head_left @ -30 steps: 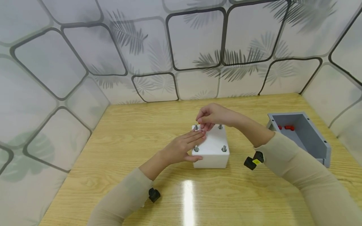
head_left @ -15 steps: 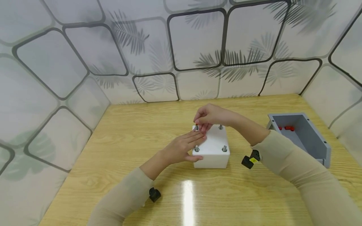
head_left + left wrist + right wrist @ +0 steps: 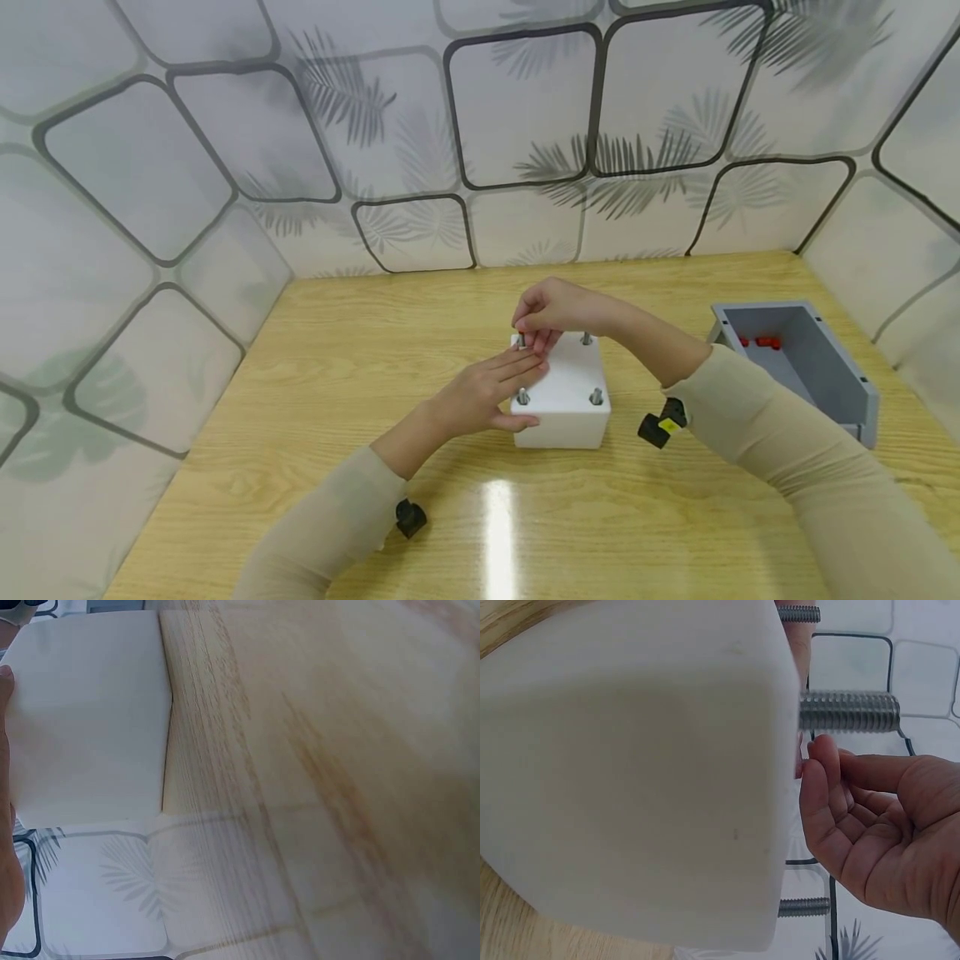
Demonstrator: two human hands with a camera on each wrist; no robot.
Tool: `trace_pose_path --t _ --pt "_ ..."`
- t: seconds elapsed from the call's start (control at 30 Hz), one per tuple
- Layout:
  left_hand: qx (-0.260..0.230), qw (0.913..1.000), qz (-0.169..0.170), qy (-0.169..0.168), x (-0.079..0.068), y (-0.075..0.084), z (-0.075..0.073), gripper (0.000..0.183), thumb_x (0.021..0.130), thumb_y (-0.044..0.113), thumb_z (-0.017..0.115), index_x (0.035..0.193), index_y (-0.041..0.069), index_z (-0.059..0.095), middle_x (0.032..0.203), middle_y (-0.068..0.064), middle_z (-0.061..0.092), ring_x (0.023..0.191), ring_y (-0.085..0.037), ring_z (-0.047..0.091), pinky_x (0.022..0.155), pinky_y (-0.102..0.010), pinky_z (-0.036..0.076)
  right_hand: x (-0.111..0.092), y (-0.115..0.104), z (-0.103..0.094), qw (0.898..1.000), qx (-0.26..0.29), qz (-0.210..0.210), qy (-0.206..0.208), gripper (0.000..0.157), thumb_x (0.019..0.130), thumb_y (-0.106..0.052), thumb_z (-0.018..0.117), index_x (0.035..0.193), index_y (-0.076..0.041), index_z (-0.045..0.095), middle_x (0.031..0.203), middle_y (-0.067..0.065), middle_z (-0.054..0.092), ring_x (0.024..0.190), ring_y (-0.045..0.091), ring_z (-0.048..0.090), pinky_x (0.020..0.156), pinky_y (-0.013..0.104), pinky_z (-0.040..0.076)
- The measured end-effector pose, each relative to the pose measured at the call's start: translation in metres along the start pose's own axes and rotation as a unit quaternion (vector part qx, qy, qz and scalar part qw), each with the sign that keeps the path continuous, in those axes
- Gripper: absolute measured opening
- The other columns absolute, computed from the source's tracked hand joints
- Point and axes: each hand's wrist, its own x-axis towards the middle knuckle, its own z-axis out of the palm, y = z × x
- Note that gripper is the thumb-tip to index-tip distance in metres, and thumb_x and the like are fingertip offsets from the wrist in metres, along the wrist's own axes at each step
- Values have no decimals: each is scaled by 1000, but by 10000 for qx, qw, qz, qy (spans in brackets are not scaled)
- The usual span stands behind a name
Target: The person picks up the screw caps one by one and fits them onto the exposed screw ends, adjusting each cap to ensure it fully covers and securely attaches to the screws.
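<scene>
A white block (image 3: pixel 572 371) stands on the table, with a threaded metal stud rising near each top corner. My left hand (image 3: pixel 480 393) rests on its top with straight fingers, the thumb lying by the front left edge. At the far left stud (image 3: pixel 521 340), the thumb and fingers of my right hand (image 3: pixel 562 308) pinch a small red piece, which the fingertips almost wholly cover. In the right wrist view a stud (image 3: pixel 849 712) sticks out of the block beside the curled right hand (image 3: pixel 885 836). The left wrist view has the block's plain side (image 3: pixel 90 724).
To the right is a grey bin (image 3: pixel 840 350) with several small red pieces (image 3: pixel 768 342) inside. Wood-grain tabletop (image 3: pixel 360 350) surrounds the block. Patterned cloth (image 3: pixel 517 108) rises behind and at both sides.
The right hand has shifted slightly left and settled onto the far left stud with the red piece, which showed more clearly before. The left hand stays on the block.
</scene>
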Motion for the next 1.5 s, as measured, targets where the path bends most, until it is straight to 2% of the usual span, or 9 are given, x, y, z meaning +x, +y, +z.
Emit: trace_pose_path --t 0.23,0.6,0.83,1.2,1.5 --pt "23 10000 16 11 0 0 -1 68 77 43 74 123 -5 60 127 -18 59 122 -27 54 109 -32 38 2 0 0 10000 29 50 -74 23 93 -5 53 106 14 58 75 9 66 65 14 66 63 31 60" --pt "61 10000 51 11 -1 -1 1 68 77 44 74 123 -5 60 128 -17 59 123 -27 53 109 -32 37 4 0 -1 9998 -56 181 -81 19 93 -6 54 102 9 61 74 8 67 64 14 65 62 29 59" --pt "62 10000 65 27 -1 0 1 69 77 44 74 122 -5 60 128 -18 58 123 -28 53 110 -32 37 5 -1 1 9995 -204 227 -115 18 93 -7 55 100 7 62 71 6 65 61 12 63 56 23 55" --pt "1 10000 44 47 0 -1 0 70 75 43 75 123 -6 60 129 -19 58 123 -28 53 110 -33 37 7 1 -2 9992 -332 213 -87 17 92 -11 58 97 4 65 70 5 64 59 12 59 54 22 51" --pt "-24 10000 3 -11 -1 0 1 70 77 44 74 125 -5 58 132 -18 56 126 -27 51 111 -32 36 9 3 -4 9993 -313 164 -83 17 89 -9 63 97 3 70 80 6 70 61 11 57 57 21 51"
